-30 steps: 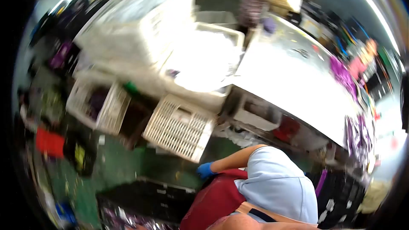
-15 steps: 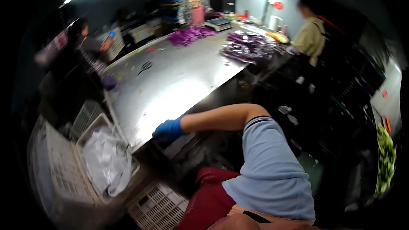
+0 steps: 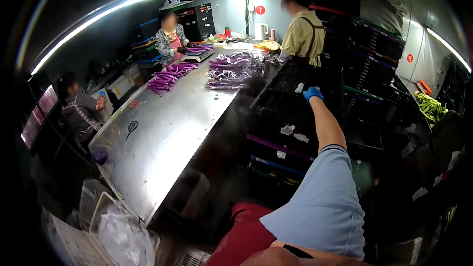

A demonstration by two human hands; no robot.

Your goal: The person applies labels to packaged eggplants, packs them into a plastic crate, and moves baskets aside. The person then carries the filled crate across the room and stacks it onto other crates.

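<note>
My right hand (image 3: 313, 93), in a blue glove, is stretched out over the stacked black crates (image 3: 295, 108). Its fingers look spread on or just above the top crate, beside a white label, with nothing visible in them. My left hand is out of view. Left of the crates stands a metal table (image 3: 172, 133) with bagged purple vegetables (image 3: 234, 71), a loose purple pile (image 3: 170, 76), black scissors (image 3: 131, 128) and a purple roll (image 3: 100, 155).
Across the table, one person (image 3: 170, 39) handles purple vegetables at a scale (image 3: 198, 55). Another person (image 3: 303, 34) stands behind the crates, and a third (image 3: 81, 108) is at the left. A basket with white plastic (image 3: 123, 236) sits lower left; tall crate stacks (image 3: 372, 54) rise at right.
The view has swung right, away from the white baskets. My right hand has moved from low beside the baskets, past the near table edge, out to the black crates.
</note>
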